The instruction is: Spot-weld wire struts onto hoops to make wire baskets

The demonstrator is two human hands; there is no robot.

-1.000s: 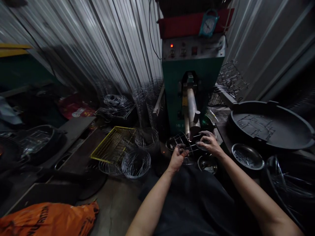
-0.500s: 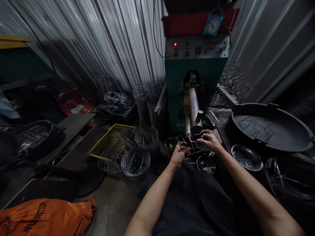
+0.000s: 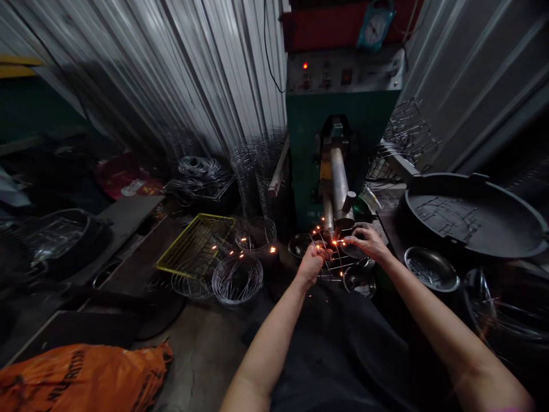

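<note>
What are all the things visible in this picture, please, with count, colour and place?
wire grid: one, silver, under the machine's tip, sparks on it
welding machine: one, green, centre back
clock: one, teal, on top of the machine
yellow wire tray: one, yellow, floor, left of centre
round wire baskets: several, silver, floor beside the tray
metal bowl: one, steel, right side
black pan: one, black, far right
orange sack: one, orange, bottom left
left hand: one, gripping the grid's left edge
right hand: one, on the grid's right side
</note>
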